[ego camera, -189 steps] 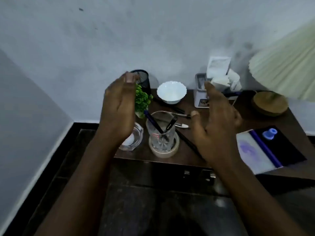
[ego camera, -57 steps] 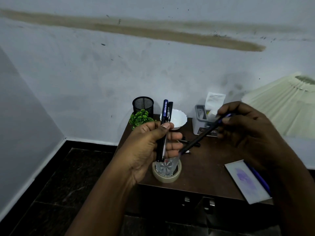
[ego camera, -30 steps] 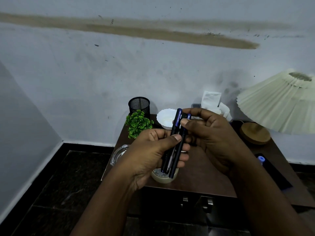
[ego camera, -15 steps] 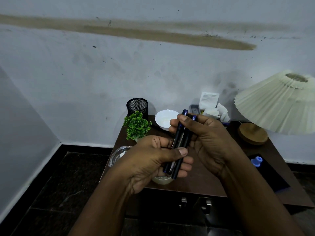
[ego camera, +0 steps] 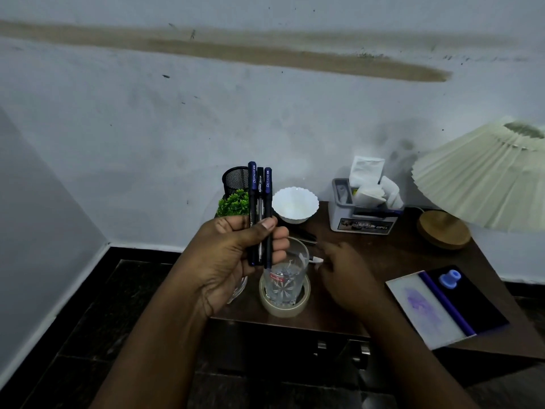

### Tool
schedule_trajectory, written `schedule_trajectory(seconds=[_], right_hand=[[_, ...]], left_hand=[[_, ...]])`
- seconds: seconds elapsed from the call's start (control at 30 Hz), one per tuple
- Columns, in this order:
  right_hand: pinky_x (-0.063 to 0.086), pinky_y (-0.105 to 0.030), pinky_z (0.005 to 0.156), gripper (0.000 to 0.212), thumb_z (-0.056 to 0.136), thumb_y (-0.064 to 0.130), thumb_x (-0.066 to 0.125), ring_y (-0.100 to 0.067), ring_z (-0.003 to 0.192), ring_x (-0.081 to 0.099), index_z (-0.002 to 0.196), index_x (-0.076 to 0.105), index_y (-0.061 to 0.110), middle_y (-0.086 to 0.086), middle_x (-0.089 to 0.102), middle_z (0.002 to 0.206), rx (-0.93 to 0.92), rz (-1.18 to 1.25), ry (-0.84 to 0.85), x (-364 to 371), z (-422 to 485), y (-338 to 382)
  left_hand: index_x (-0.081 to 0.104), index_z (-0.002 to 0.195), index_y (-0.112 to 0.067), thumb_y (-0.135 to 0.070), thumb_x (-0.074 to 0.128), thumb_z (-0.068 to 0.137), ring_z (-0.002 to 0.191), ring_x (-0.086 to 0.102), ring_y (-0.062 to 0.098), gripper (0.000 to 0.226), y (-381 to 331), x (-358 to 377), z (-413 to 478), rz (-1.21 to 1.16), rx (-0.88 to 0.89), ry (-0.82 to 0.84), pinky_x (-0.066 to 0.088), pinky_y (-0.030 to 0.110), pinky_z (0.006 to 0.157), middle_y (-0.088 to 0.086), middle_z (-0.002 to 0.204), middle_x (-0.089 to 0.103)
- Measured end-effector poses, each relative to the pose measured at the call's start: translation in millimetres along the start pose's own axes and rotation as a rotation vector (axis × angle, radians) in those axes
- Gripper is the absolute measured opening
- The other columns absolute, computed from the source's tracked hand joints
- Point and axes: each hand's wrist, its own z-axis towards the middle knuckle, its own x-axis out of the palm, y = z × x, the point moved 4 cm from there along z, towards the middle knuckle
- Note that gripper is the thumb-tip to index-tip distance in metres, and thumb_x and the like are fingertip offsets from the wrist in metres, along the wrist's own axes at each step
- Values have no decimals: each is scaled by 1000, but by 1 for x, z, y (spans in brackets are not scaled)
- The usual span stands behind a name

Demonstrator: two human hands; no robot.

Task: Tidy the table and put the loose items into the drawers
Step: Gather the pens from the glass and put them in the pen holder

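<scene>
My left hand (ego camera: 236,255) grips three dark pens (ego camera: 260,190) upright above the table's left front. Just below them a clear glass tumbler (ego camera: 284,278) stands inside a roll of tape (ego camera: 284,307). My right hand (ego camera: 343,273) hovers low over the brown table (ego camera: 383,261), right of the glass, blurred, its fingers loosely extended toward a small white-tipped item (ego camera: 317,259) and a dark pen (ego camera: 305,236) lying behind the glass. The drawer fronts with metal handles (ego camera: 342,348) sit under the table edge.
At the back stand a black mesh cup (ego camera: 234,180), a small green plant (ego camera: 234,203), a white bowl (ego camera: 295,203) and a grey organizer with papers (ego camera: 365,208). A pleated lamp (ego camera: 483,178) fills the right. A notebook with a blue cap (ego camera: 442,302) lies front right.
My right hand let go of the pens and dropped toward the table beside the glass. My left hand now holds all three pens upright by itself.
</scene>
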Motion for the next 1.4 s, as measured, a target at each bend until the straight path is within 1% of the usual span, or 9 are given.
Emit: schedule_trajectory(seconds=[0.1, 0.2, 0.3, 0.37, 0.47, 0.67, 0.83, 1.0, 1.4], right_hand=[[45, -39, 97, 32, 94, 30, 60, -32, 117, 54, 126, 63, 30, -5, 57, 123, 41, -185, -5, 16, 1, 0], [46, -37, 90, 19, 95, 26, 63, -31, 108, 58, 112, 67, 18, -8, 62, 114, 91, -116, -37, 14, 4, -3], [52, -36, 69, 5, 94, 17, 69, -22, 77, 67, 89, 69, 15, -6, 71, 83, 195, 279, -41, -10, 5, -4], [56, -35, 62, 8, 93, 7, 70, -18, 64, 64, 88, 69, 13, -5, 72, 71, 210, 610, -58, -36, 5, 0], [58, -22, 61, 18, 89, -3, 70, -12, 65, 67, 95, 73, 14, -4, 76, 77, 107, 995, -189, -82, 2, 12], [58, -29, 64, 26, 95, -2, 58, -16, 71, 68, 100, 75, 18, -2, 74, 89, -35, 1415, -282, -129, -5, 25], [57, -32, 62, 20, 96, -4, 55, -21, 64, 67, 108, 64, 9, -11, 76, 84, 22, 1484, -230, -117, -3, 35], [55, -27, 53, 21, 95, -5, 58, -21, 61, 64, 114, 67, 0, -17, 77, 90, 76, 1391, -97, -97, -3, 45], [58, -28, 64, 26, 95, 0, 65, -21, 74, 69, 120, 71, 7, -18, 74, 98, -23, 1357, -19, -84, -2, 57]], left_hand=[[76, 98, 3, -14, 77, 72, 81, 80, 29, 30, 3, 2, 1, -5, -7, -7, 66, 36, 65, 26, 98, 78], [76, 99, 3, -13, 77, 73, 81, 80, 29, 30, 7, 5, 0, 6, -28, 2, 66, 37, 67, 26, 98, 78], [74, 102, 4, -13, 77, 72, 81, 80, 29, 35, 7, 6, -1, 15, -37, 2, 66, 36, 67, 26, 98, 78], [73, 104, 5, -13, 77, 73, 81, 80, 28, 36, 5, 5, -1, 6, -29, -15, 66, 36, 67, 25, 98, 78], [72, 106, 5, -13, 76, 75, 80, 80, 28, 37, 2, 3, 1, -15, 7, -57, 66, 35, 65, 24, 97, 79], [73, 104, 5, -13, 76, 75, 78, 79, 28, 34, 4, 6, 1, -3, 27, -60, 66, 36, 66, 25, 96, 78], [78, 97, 3, -15, 77, 76, 79, 79, 31, 27, 8, 15, -2, 65, -40, 54, 65, 36, 63, 26, 97, 77], [71, 111, 8, -11, 73, 88, 86, 78, 33, 30, 15, 26, -7, 131, -133, 215, 65, 36, 67, 29, 105, 76], [76, 114, 0, -10, 73, 90, 89, 76, 35, 27, 17, 23, -5, 144, -119, 230, 65, 41, 75, 29, 106, 75]])
